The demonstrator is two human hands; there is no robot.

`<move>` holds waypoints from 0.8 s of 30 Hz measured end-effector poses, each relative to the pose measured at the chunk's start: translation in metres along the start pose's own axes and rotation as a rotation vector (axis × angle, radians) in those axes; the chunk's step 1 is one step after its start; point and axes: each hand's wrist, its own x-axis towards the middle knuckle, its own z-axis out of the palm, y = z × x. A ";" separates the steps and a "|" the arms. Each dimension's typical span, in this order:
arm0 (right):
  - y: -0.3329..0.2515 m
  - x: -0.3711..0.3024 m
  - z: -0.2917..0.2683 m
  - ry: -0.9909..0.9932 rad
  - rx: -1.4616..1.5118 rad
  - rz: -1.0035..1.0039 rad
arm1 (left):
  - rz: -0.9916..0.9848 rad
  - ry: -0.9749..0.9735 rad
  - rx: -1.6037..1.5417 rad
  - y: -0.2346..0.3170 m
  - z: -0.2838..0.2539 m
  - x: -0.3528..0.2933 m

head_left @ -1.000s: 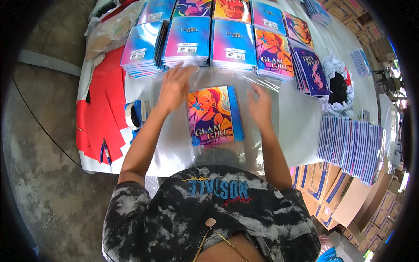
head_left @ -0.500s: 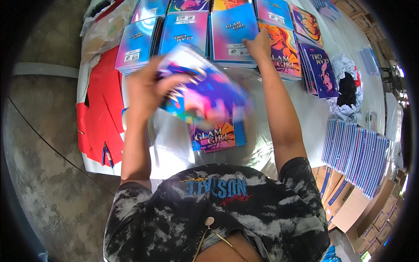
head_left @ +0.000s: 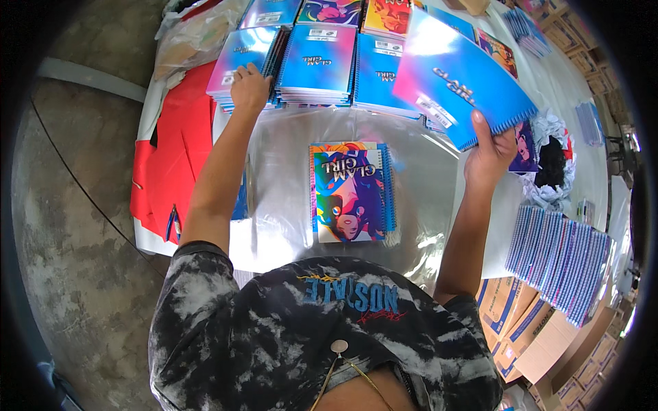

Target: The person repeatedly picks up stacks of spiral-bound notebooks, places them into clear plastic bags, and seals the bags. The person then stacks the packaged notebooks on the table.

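My right hand [head_left: 490, 154] grips a blue-and-pink spiral notebook [head_left: 456, 82] by its wire-bound edge, thumb on the cover. It is raised and tilted over the right-hand stacks, partly hiding them. My left hand [head_left: 251, 89] rests on the cover of the front-left notebook stack [head_left: 229, 65], fingers apart. Between my arms lies a small pile of notebooks, its top one [head_left: 348, 195] purple and many-coloured with an illustrated figure. Blue notebooks stick out beneath its right side. More blue-and-pink stacks stand behind, among them a middle stack [head_left: 317, 65] and another [head_left: 378, 75] to its right.
Red sheets [head_left: 185, 151] lie at the table's left, with pliers-like tools [head_left: 173, 222] on them. To the right are crumpled white wrapping [head_left: 548, 181] around something black and a long row of spiral notebooks [head_left: 558, 260]. Cardboard boxes [head_left: 510, 315] stand below right.
My left hand has let go of the many-coloured notebook, now atop the small pile, and moved to the front-left stack. My right hand has lifted a blue-and-pink notebook and swung it right.
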 end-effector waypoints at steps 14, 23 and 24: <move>0.019 -0.103 -0.016 -0.903 -0.354 -0.131 | -0.082 -0.620 -0.676 0.052 -0.087 -0.301; 0.090 -0.031 0.010 -0.859 -0.636 -0.048 | 0.053 -0.222 -0.518 0.039 -0.140 -0.050; 0.099 0.003 0.027 -0.717 -0.674 -0.048 | 0.173 -0.102 -0.708 0.040 -0.117 -0.004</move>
